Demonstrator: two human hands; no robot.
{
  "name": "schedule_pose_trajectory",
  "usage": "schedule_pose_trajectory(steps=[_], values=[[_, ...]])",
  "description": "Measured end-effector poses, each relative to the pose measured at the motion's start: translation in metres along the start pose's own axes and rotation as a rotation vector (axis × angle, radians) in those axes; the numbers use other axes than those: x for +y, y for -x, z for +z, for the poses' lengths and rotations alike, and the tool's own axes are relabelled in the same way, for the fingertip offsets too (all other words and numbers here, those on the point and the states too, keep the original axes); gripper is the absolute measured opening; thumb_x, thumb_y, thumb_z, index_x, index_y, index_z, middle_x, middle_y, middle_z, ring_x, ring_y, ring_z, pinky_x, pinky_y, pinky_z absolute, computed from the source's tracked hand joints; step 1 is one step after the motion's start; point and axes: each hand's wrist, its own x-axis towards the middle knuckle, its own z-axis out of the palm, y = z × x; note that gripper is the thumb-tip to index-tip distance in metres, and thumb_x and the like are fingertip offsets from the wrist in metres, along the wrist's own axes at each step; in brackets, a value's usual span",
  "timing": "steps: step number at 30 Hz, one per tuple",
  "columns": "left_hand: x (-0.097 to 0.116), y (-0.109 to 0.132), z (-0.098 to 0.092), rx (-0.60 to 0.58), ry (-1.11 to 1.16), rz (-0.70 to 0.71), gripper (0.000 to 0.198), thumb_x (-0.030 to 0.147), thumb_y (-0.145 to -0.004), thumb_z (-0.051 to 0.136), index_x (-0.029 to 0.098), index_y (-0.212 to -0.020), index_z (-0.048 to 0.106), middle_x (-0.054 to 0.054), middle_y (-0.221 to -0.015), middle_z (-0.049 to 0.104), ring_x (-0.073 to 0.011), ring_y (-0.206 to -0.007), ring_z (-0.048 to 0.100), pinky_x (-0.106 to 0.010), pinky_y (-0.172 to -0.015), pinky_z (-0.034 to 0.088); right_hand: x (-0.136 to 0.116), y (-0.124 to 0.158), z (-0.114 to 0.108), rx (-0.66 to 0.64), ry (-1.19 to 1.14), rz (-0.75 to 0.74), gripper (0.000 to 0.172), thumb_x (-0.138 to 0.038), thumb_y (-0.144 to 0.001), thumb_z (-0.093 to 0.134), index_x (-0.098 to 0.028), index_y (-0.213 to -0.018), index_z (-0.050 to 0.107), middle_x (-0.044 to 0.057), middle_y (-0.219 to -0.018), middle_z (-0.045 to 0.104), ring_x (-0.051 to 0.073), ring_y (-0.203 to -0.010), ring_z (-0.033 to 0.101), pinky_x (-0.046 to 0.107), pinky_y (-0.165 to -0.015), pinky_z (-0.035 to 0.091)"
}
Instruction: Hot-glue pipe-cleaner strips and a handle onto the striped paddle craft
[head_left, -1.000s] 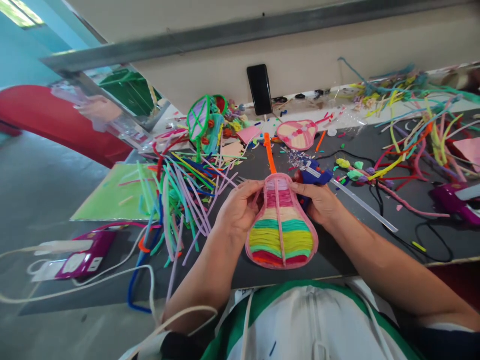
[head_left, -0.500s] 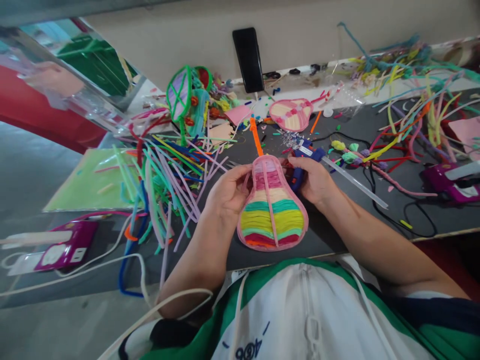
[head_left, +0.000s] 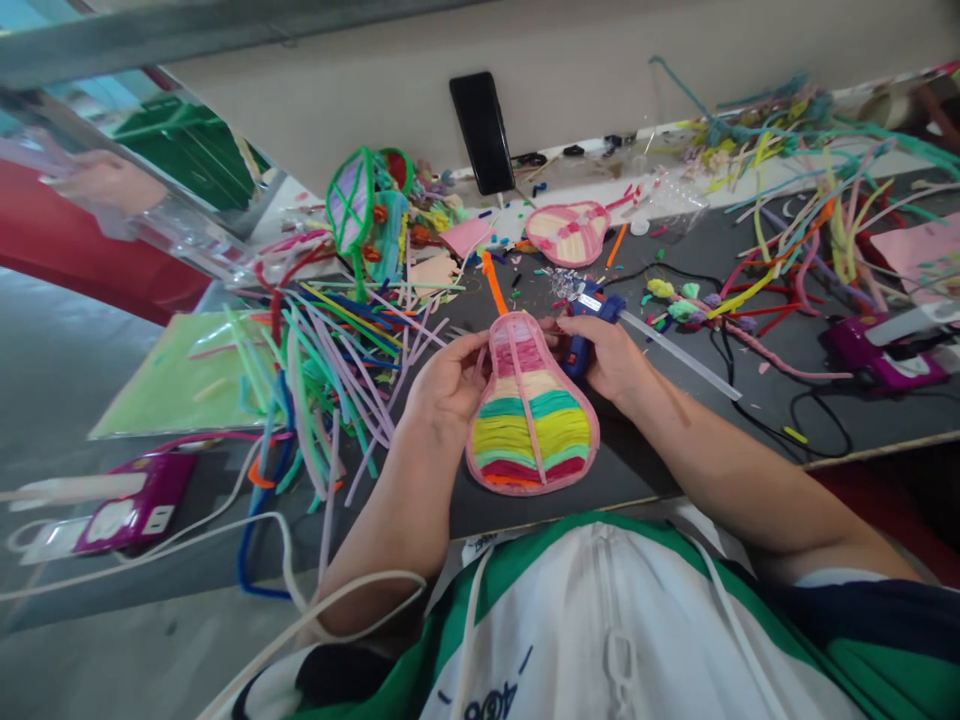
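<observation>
A pear-shaped pipe-cleaner craft, edged in pink and filled with coloured stripes, is held between my two hands over the grey table. An orange stem shows above its narrow top. My left hand grips the craft's upper left edge, fingers bent partly behind it. My right hand pinches the upper right edge; some of its fingertips are hidden. Just beside the right hand lies a blue glue gun with a long clear glue stick sticking out of it.
Many loose pipe cleaners spread on the left, near a green sheet in plastic. A black phone leans at the back. Another pink-edged piece lies behind. Purple power strips with cables flank both sides.
The view has shifted slightly, so the table things sit a little further left. Both hands keep their hold on the craft, which is tilted slightly more.
</observation>
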Motion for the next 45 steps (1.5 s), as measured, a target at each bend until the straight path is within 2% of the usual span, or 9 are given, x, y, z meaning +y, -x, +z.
schedule_pose_trajectory(steps=[3,6,10,14,22,32,37,39,45], values=[[0.0,0.005,0.004,0.041,0.055,-0.064,0.011,0.003,-0.072,0.06,0.011,-0.064,0.062,-0.003,-0.057,0.066,-0.0113,-0.052,0.062,-0.021,-0.057,0.054,0.0,0.001,0.001,0.025,-0.013,-0.02,0.018,-0.023,-0.061,0.072,-0.021,-0.075,0.061,-0.002,-0.071,0.067,0.015,-0.064,0.06,0.029,-0.063,0.049],[-0.002,0.016,0.008,0.012,0.07,-0.048,0.012,0.002,-0.069,0.061,0.011,-0.061,0.059,-0.002,-0.055,0.064,-0.0102,-0.05,0.06,-0.021,-0.055,0.052,-0.003,0.001,0.0,0.049,-0.009,-0.025,0.015,-0.024,-0.064,0.072,-0.02,-0.075,0.064,-0.002,-0.068,0.066,0.013,-0.062,0.059,0.026,-0.058,0.048],[-0.009,0.029,0.01,-0.137,0.035,0.06,0.019,0.006,-0.061,0.073,0.012,-0.056,0.055,0.002,-0.052,0.058,-0.0079,-0.048,0.056,-0.018,-0.051,0.046,-0.009,0.0,-0.003,0.045,0.001,-0.063,0.015,-0.026,-0.067,0.072,-0.017,-0.077,0.067,0.0,-0.066,0.066,0.013,-0.06,0.059,0.025,-0.058,0.048],[-0.012,0.042,0.013,-0.264,0.008,0.093,0.022,0.01,-0.058,0.077,0.012,-0.054,0.056,0.003,-0.053,0.059,-0.0062,-0.049,0.055,-0.016,-0.05,0.044,-0.015,0.005,0.001,0.061,-0.017,-0.106,0.017,-0.021,-0.064,0.074,-0.019,-0.078,0.065,0.0,-0.078,0.069,0.014,-0.067,0.061,0.026,-0.063,0.05],[-0.013,0.052,0.017,-0.255,-0.011,0.025,0.017,0.011,-0.058,0.079,0.011,-0.061,0.062,0.0,-0.057,0.064,-0.0088,-0.051,0.059,-0.017,-0.052,0.047,-0.012,0.017,0.006,-0.055,0.018,-0.084,0.013,-0.017,-0.065,0.073,-0.019,-0.076,0.066,-0.002,-0.076,0.063,0.011,-0.066,0.054,0.024,-0.064,0.045],[-0.016,0.055,0.02,-0.248,-0.032,0.022,0.017,0.012,-0.058,0.078,0.011,-0.061,0.062,0.0,-0.055,0.063,-0.0084,-0.048,0.058,-0.016,-0.048,0.046,-0.013,0.018,0.009,-0.034,0.016,0.01,0.017,-0.016,-0.059,0.069,-0.018,-0.076,0.063,-0.002,-0.065,0.058,0.012,-0.057,0.05,0.027,-0.058,0.042],[-0.016,0.046,0.015,-0.263,-0.033,0.032,0.016,0.01,-0.059,0.076,0.011,-0.058,0.061,0.0,-0.055,0.062,-0.0076,-0.049,0.058,-0.015,-0.05,0.046,-0.015,0.012,0.006,-0.011,0.013,-0.049,0.016,-0.026,-0.066,0.068,-0.018,-0.077,0.06,-0.002,-0.071,0.058,0.012,-0.061,0.051,0.025,-0.059,0.042],[-0.013,0.039,0.011,-0.24,-0.019,0.046,0.018,0.008,-0.059,0.075,0.012,-0.055,0.058,0.001,-0.054,0.06,-0.0072,-0.048,0.057,-0.016,-0.049,0.046,-0.018,0.007,0.002,0.013,0.081,-0.086,0.018,-0.03,-0.067,0.068,-0.019,-0.077,0.058,-0.002,-0.071,0.057,0.011,-0.058,0.048,0.025,-0.055,0.041],[0.006,0.013,-0.003,-0.042,0.054,0.098,0.013,0.002,-0.067,0.065,0.01,-0.059,0.059,-0.001,-0.056,0.063,-0.0098,-0.049,0.06,-0.018,-0.051,0.051,-0.037,-0.002,-0.016,0.231,0.66,-0.295,0.019,-0.031,-0.064,0.065,-0.021,-0.075,0.055,-0.004,-0.062,0.052,0.014,-0.058,0.048,0.027,-0.055,0.039]])
